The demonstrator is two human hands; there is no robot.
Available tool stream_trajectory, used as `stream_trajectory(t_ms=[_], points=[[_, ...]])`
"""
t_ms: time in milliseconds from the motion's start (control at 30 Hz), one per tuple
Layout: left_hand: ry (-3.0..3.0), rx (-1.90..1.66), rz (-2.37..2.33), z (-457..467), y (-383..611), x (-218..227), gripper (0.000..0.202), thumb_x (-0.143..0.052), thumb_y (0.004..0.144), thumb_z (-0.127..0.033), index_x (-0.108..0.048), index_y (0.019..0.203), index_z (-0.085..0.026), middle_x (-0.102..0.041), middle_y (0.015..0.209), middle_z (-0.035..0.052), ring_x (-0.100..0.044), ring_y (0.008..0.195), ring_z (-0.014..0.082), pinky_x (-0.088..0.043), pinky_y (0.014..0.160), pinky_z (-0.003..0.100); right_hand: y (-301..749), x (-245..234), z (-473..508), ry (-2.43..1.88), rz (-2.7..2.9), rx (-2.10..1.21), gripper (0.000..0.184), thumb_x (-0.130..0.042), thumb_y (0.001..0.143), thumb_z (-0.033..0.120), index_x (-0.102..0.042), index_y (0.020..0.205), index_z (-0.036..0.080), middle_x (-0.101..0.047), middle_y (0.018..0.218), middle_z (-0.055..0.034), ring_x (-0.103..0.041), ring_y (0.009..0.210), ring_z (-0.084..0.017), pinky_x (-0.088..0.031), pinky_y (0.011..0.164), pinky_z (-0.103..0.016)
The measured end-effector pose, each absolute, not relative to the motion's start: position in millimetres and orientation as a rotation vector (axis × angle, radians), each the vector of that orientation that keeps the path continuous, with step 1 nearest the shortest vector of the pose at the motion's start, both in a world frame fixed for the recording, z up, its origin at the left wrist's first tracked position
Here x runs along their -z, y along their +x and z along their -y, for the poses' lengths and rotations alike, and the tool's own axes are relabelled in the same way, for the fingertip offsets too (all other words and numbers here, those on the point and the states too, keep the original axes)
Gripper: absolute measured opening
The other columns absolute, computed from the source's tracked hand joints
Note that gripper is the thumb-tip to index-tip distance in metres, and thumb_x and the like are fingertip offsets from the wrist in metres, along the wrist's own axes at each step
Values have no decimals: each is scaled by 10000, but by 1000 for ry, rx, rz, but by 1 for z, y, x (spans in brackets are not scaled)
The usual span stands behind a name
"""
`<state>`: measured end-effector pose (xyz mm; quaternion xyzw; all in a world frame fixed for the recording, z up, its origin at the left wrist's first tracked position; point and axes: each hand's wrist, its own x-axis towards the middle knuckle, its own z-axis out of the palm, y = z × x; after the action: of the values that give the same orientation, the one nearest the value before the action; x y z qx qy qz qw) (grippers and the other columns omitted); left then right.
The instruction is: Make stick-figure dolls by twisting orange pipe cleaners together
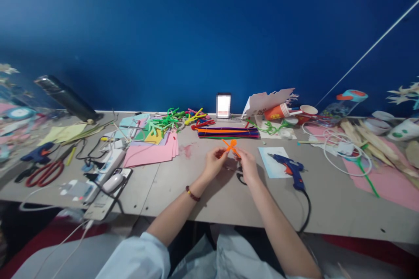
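The picture is a bit dim and soft. Light falls from above onto the desk (203,192), and the hands make small, faint shadows there. The blue wall (196,30) gets darker at the top. The sides look bent and blurry. Nothing shines too bright.

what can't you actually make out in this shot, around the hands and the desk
Head view only:
- Orange pipe cleaner: small; how its twists join is hidden by the left hand and right hand.
- Dark object under the right hand: mostly covered, unidentifiable.
- Phone screen: blurred.
- Glue gun cord: runs off the table edge; its end is hidden.
- Far left and right clutter: distorted, cut by the frame edges.
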<state>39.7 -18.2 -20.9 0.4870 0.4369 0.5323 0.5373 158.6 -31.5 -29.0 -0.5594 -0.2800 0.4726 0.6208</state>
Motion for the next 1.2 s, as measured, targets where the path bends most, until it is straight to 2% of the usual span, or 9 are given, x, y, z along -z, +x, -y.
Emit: stream_trajectory(t_ms=[133,300,433,667,867,933,1033,1100,1200], points=[[983,-1258,-978,15,36,19,243,-778,635,-352,-666,695,-145,-595,605,16,-487,508,84,-379,511,226,164,30,30,-1241,620,-1104,243,-655,633,395,-726,764,204,-703,777,-34,-573,612,-141,-435,563,-259],[788,-1062,-762,8,28,19,288,-776,640,-368,-645,736,-129,-570,603,8,-499,501,76,-390,513,218,166,27,27,-1108,538,-1174,204,-679,584,374,-662,679,194,-656,660,-28,-566,563,-140,-433,523,-265],[685,-1014,-586,6,27,22,259,-780,643,-286,-611,768,-135,-497,591,-33,-445,490,48,-367,487,181,165,25,26,-1046,493,-1241,199,-658,586,378,-603,632,193,-597,604,-9,-533,535,-128,-420,500,-264],[559,-989,-524,2,27,23,188,-709,701,-177,-574,827,-140,-370,558,-69,-295,435,30,-266,402,149,165,28,25,-1071,561,-1171,267,-685,590,418,-640,717,188,-582,613,4,-496,509,-114,-392,480,-263],[631,-1034,-610,6,28,18,226,-725,668,-229,-583,824,-147,-436,571,-55,-325,443,33,-276,411,162,162,28,26,-1150,651,-1100,333,-746,563,450,-624,732,191,-544,584,33,-457,476,-91,-385,463,-243],[675,-1033,-656,8,29,17,243,-735,656,-260,-590,818,-150,-456,569,-50,-341,445,39,-277,413,169,162,26,28,-1189,726,-1030,346,-742,585,438,-623,799,193,-604,685,4,-511,537,-107,-413,486,-242],[716,-1000,-665,9,30,18,287,-747,653,-313,-598,831,-144,-456,563,-49,-348,441,39,-266,407,170,161,23,31,-1210,835,-923,430,-736,620,407,-618,976,195,-662,946,-68,-604,745,-160,-477,579,-259],[725,-970,-652,10,30,19,299,-748,657,-336,-596,826,-141,-457,560,-49,-340,431,35,-249,396,167,162,21,33,-1212,890,-902,424,-724,644,399,-624,999,190,-668,983,-87,-621,828,-188,-501,650,-286],[723,-937,-648,11,32,20,296,-702,705,-399,-607,805,-137,-451,539,-42,-328,414,40,-228,383,175,163,21,35,-1230,963,-888,330,-689,686,401,-659,932,183,-687,936,-84,-636,826,-199,-506,736,-325]])
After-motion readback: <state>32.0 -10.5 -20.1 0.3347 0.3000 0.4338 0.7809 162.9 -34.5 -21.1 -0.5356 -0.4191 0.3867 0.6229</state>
